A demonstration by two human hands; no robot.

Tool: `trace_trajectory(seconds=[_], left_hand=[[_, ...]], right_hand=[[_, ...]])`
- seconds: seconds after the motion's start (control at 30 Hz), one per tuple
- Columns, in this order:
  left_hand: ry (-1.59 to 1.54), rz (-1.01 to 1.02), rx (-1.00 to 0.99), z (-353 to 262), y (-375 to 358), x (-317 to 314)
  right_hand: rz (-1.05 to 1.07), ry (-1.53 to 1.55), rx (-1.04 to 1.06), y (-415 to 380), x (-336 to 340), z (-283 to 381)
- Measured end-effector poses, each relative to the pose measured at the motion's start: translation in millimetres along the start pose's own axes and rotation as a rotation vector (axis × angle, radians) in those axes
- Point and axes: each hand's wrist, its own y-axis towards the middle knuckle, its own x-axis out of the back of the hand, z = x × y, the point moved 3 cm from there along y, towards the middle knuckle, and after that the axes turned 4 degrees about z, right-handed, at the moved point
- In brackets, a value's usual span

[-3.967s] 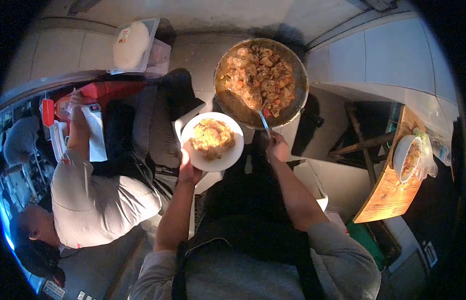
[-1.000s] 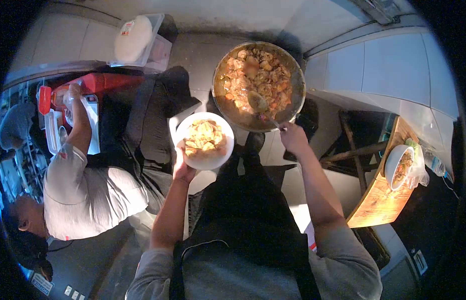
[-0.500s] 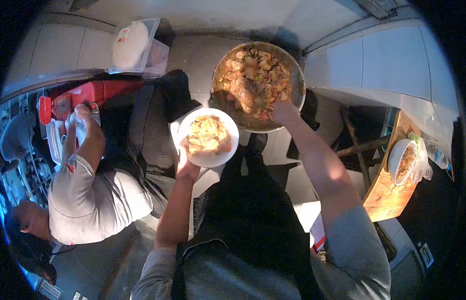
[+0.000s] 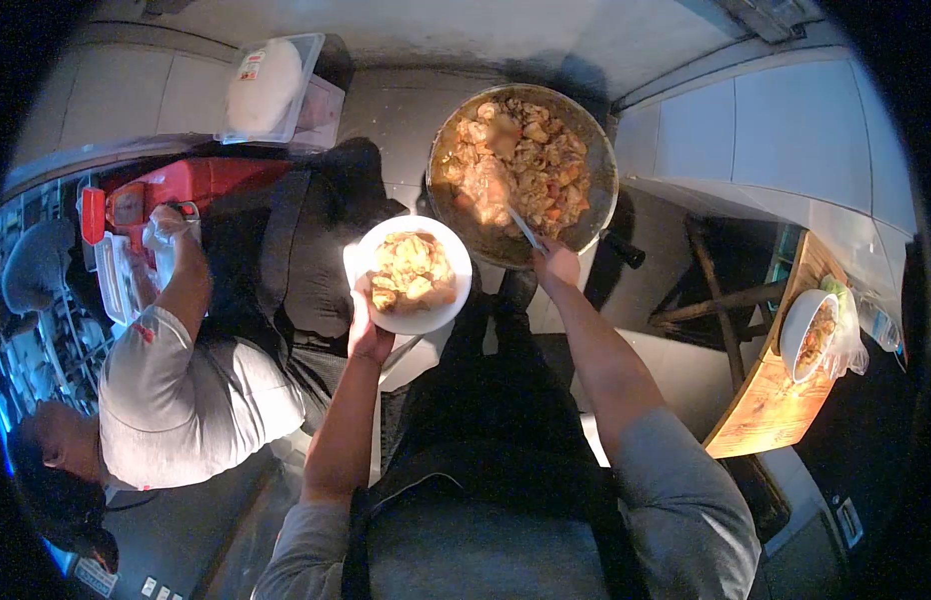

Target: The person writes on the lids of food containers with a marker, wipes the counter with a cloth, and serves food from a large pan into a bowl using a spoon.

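Note:
My left hand point(image 4: 366, 328) grips a white bowl point(image 4: 459, 300) by its near left side, holding it level. Chunky stew point(image 4: 414, 268) in an orange-brown sauce fills much of it. Just beyond, on the right, a large round pan point(image 4: 608, 190) holds more of the same chunky food point(image 4: 531, 150). My right hand point(image 4: 556, 263) is at the pan's near rim, its fingers closed round a long-handled metal utensil point(image 4: 527, 229). The far end of that utensil is sunk in the food, so its head is hidden.
To my left a person point(image 4: 186, 400) reaches toward a red container point(image 4: 196, 183). A lidded clear box point(image 4: 268, 90) with white contents sits at the back left. On the right, a wooden stool point(image 4: 771, 400) carries another white bowl point(image 4: 789, 330) of food and a plastic bag point(image 4: 849, 340). The pan's black handle point(image 4: 623, 250) sticks out.
My right hand has drawn back from inside the pan toward its near rim, and the utensil's handle now shows. The white bowl has shifted slightly left, still in my left hand.

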Motion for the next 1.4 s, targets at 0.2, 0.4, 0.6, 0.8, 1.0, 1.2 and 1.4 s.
trace_trajectory(seconds=[0.2, 0.4, 0.6, 0.8, 1.0, 1.2, 1.4], left_hand=[[-0.022, -0.01, 0.038, -1, 9, -7], [0.0, 0.121, -0.043, 8, 39, -10], [-0.11, 0.074, -0.031, 17, 62, -54], [-0.21, 0.183, 0.047, 27, 80, -69], [-0.189, 0.228, 0.075, 23, 80, -70], [-0.167, 0.237, 0.056, 14, 74, -66], [-0.082, 0.208, -0.02, 8, 72, -47]], right_hand=[[-0.044, 0.1, 0.091, -55, 36, -15], [-0.114, 0.23, 0.139, -94, 102, 12], [-0.187, 0.102, 0.335, -127, 175, 70], [-0.319, -0.27, 0.586, -129, 179, 93], [-0.388, -0.283, 0.612, -134, 180, 93], [-0.16, 0.065, 0.399, -133, 177, 92], [0.073, 0.601, 0.156, -120, 165, 58]])
